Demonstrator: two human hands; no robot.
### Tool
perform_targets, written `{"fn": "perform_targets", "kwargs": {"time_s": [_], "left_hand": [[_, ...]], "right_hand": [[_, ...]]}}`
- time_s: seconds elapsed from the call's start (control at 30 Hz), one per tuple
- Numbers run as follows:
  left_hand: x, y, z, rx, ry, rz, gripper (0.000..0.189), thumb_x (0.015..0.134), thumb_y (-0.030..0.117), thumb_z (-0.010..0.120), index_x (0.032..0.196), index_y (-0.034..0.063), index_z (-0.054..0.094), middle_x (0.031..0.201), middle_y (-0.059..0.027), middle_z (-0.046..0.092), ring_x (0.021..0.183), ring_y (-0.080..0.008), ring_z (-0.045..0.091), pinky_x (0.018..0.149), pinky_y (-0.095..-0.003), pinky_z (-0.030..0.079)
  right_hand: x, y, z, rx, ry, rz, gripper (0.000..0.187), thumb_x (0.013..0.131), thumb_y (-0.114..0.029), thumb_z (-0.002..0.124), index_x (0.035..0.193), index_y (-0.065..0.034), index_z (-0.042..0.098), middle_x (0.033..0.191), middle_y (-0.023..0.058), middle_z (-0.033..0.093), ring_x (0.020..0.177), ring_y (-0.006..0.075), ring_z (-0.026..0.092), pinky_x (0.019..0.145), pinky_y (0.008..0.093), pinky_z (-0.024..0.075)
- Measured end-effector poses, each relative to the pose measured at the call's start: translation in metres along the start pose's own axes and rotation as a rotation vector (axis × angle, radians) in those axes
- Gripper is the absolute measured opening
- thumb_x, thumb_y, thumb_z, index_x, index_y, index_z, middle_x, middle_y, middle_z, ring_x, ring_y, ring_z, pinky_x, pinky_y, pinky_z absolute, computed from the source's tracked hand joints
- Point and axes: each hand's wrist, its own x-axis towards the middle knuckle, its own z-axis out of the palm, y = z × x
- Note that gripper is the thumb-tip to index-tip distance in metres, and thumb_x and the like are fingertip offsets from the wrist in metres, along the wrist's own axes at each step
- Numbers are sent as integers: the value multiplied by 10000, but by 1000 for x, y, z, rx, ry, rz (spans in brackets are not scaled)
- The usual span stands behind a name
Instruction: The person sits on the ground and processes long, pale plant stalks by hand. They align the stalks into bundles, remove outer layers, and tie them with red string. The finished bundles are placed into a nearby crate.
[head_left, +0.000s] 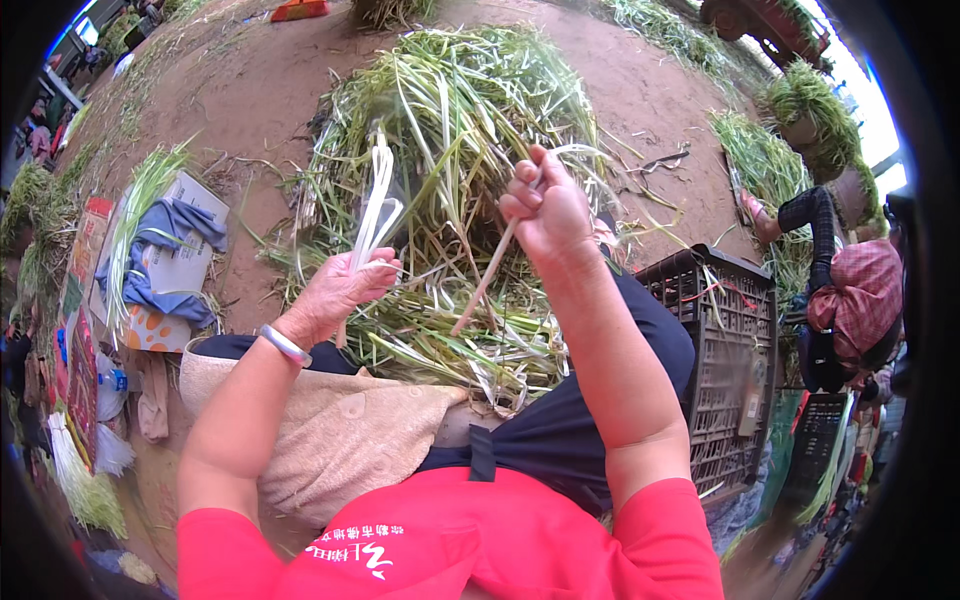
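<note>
My left hand (349, 283) is closed around several pale whitish leaf strips (379, 187) that stand up from the fist and loop over. A short pale end shows below that hand. In my right hand (546, 202) is a thin pale stalk (486, 281), slanting down to the left, with a whitish strip (576, 150) coming out at the top of the fist. Both hands are raised over a large heap of long green leafy stalks (465, 112), some of them yellowed. More loose leaves (465, 352) lie between my legs.
A dark plastic crate (727, 367) stands at my right leg. A tan towel (352, 435) covers my left thigh. At left, a blue cloth (161, 262) and green stalks (135, 225) lie on a cardboard box (196, 202). A person (855, 300) sits at far right.
</note>
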Motion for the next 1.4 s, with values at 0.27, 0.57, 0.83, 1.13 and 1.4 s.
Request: {"fn": "perform_targets", "kwargs": {"time_s": [0.27,0.57,0.83,1.13,1.4], "left_hand": [[-3,2,38,-340,-298,-133,461,890,328,462,1211,3,399,1093,-118,541,796,-110,572,663,-230,499],[4,2,32,-99,-165,-81,323,903,295,447,1043,20,542,891,-53,628,478,-4,421,417,-145,364],[-3,-2,44,54,-164,-105,271,826,300,590,969,78,526,698,41,511,458,-5,386,400,-152,329],[7,37,20,-501,333,301,282,876,361,477,834,83,486,602,17,508,456,-79,474,420,-199,409],[-23,84,-40,-962,51,603,302,917,230,425,1083,-14,485,512,54,302,403,-30,247,378,-175,234]], "right_hand": [[13,71,10,-292,21,17,255,934,-245,338,1079,-47,405,790,43,511,587,101,441,535,246,372],[-51,80,-35,-834,-187,-55,459,861,-173,545,1224,28,350,933,90,557,793,114,585,630,207,476],[-64,62,-51,-1641,-320,-543,99,788,-164,570,748,-76,547,630,127,563,612,314,570,512,379,443],[-49,56,-112,-1110,75,-147,145,859,-136,538,784,-15,562,569,-38,487,503,20,402,469,174,341],[0,101,-126,-1569,39,-74,409,785,-305,597,1077,-27,528,934,143,577,842,299,568,773,356,433]]}}
